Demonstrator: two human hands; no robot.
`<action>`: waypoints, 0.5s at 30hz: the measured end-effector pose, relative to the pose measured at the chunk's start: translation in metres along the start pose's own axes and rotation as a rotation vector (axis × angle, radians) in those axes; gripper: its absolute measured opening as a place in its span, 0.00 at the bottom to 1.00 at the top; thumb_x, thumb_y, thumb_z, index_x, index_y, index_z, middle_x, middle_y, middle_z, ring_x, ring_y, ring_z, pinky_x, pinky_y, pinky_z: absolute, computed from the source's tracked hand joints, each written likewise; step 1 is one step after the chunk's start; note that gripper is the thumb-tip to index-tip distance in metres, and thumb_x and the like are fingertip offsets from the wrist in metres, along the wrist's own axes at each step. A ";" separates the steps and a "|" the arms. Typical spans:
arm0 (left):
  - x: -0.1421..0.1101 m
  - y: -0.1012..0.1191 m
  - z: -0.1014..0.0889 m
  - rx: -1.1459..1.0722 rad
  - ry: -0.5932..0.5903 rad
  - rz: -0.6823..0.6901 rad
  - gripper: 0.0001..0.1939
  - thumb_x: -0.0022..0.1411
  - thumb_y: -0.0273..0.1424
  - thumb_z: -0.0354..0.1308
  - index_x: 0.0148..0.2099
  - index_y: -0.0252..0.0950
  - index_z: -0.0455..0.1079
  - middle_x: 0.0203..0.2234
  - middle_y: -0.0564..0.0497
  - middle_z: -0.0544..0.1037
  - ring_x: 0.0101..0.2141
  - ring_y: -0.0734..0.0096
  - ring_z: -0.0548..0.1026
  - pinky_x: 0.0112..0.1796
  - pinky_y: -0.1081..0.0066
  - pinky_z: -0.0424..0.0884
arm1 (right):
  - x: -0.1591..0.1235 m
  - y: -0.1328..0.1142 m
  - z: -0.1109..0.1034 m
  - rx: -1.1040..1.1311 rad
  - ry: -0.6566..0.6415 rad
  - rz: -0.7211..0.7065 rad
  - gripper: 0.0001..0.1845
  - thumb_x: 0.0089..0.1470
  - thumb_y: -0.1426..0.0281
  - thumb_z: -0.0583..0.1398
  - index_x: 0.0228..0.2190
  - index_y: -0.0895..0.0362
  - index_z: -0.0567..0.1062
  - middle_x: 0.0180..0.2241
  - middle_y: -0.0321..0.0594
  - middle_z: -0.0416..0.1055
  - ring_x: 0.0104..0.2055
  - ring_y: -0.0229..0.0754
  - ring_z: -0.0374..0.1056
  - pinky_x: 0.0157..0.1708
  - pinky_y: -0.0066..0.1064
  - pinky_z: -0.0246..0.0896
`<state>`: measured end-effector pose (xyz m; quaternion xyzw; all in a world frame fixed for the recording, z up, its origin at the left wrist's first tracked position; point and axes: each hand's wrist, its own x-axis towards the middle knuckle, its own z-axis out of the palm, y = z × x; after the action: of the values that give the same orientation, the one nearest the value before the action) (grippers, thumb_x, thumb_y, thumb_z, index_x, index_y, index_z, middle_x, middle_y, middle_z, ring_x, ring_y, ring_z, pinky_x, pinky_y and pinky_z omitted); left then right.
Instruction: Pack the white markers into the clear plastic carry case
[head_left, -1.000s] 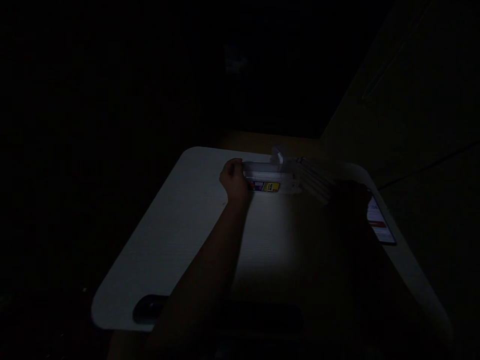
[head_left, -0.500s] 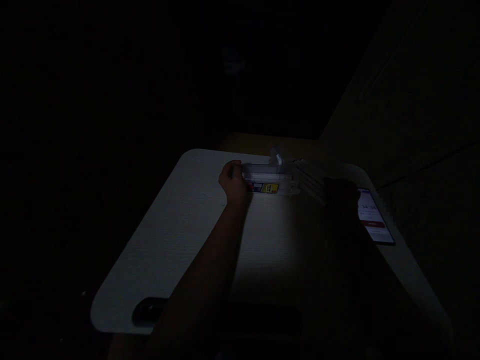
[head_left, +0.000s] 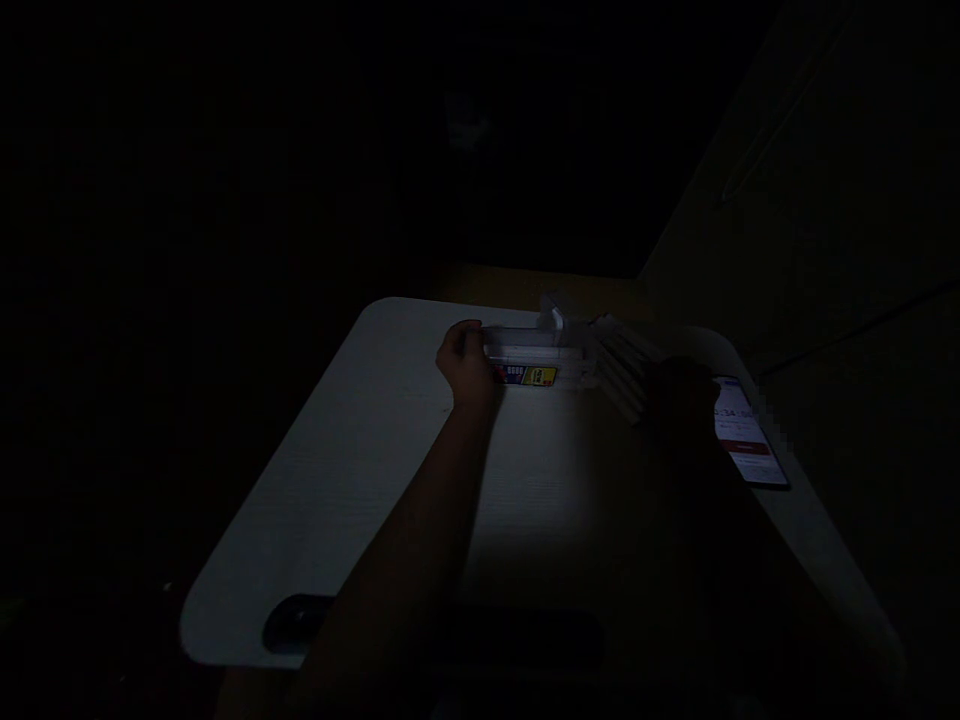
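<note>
My left hand (head_left: 466, 370) is closed around the left end of a clear plastic case (head_left: 574, 370), which rests on a pale tabletop. A dark blue and yellow label (head_left: 529, 376) runs along the case's near side, and pale long pieces show inside. A clear flap (head_left: 552, 316) stands up at its far right. In deep shadow to the right, my right hand (head_left: 681, 395) is closed on several slim, pale, stick-like pieces (head_left: 621, 370). They slant beside the case's right end; their exact kind is too dark to make out.
A lit phone (head_left: 750, 440) with a timer on its screen lies at the right of the white table (head_left: 322, 450), close to my right hand. A dark slot (head_left: 296, 622) sits near the front edge. A cable (head_left: 862, 330) runs along the right.
The slim pieces in my right hand have tilted slightly, their lower end shifting left and down, and look more fanned out. My left hand and the case have stayed put.
</note>
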<state>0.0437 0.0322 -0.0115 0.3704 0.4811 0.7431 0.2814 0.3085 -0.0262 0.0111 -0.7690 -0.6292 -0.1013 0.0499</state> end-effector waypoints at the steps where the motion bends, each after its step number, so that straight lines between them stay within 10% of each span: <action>1: 0.000 0.000 0.000 0.001 0.025 0.004 0.07 0.53 0.32 0.53 0.33 0.37 0.71 0.28 0.52 0.74 0.32 0.71 0.72 0.35 0.70 0.67 | 0.000 0.000 0.000 -0.007 -0.002 -0.001 0.25 0.60 0.67 0.44 0.47 0.63 0.74 0.47 0.61 0.65 0.47 0.62 0.63 0.40 0.52 0.60; 8: 0.000 0.005 0.000 0.016 0.060 0.001 0.08 0.51 0.32 0.53 0.31 0.37 0.72 0.27 0.53 0.74 0.33 0.70 0.72 0.37 0.70 0.67 | -0.007 -0.004 -0.012 0.143 0.104 -0.063 0.22 0.58 0.70 0.48 0.47 0.61 0.75 0.49 0.55 0.67 0.51 0.57 0.62 0.48 0.51 0.58; 15: 0.001 0.002 0.000 -0.019 0.028 0.000 0.07 0.51 0.31 0.53 0.31 0.37 0.72 0.27 0.53 0.74 0.33 0.70 0.72 0.37 0.69 0.68 | -0.019 -0.030 0.000 0.412 0.147 -0.497 0.24 0.60 0.68 0.44 0.50 0.57 0.73 0.51 0.47 0.69 0.54 0.46 0.64 0.55 0.42 0.57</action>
<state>0.0435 0.0324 -0.0096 0.3575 0.4779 0.7527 0.2779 0.2761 -0.0381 0.0060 -0.5565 -0.7994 -0.0362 0.2235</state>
